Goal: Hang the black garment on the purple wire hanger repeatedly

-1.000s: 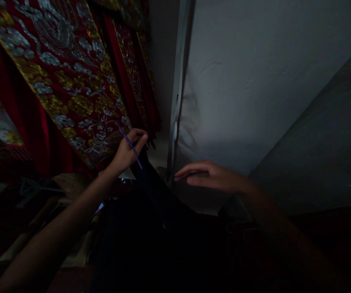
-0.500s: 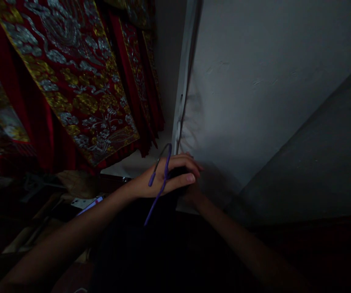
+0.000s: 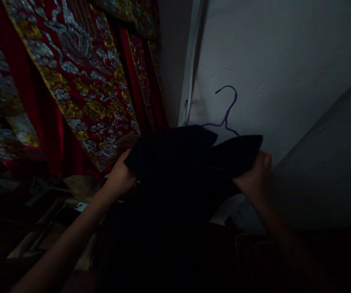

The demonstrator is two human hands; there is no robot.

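A dark garment (image 3: 175,162), nearly black in the dim light, spreads between my two hands; its exact kind is hard to make out. My left hand (image 3: 122,175) grips its left edge, fingers partly hidden behind the cloth. On the other side, my right hand (image 3: 256,173) is closed on the right edge. A purple clothes hanger (image 3: 226,118) rises out of the garment's top, its hook curving up and left in front of the pale wall. The lower part of the hanger is hidden in the cloth.
Red hangings (image 3: 86,89) embroidered in gold and silver fill the upper left. A pale wall (image 3: 261,61) stands ahead and to the right, with a light vertical strip (image 3: 192,61). Dim wooden furniture (image 3: 25,244) and a white phone-like object (image 3: 80,206) lie at lower left.
My hands, close together before, are now apart at the garment's two sides. The hanger has gone from my left wrist area to upright above the cloth, further right.
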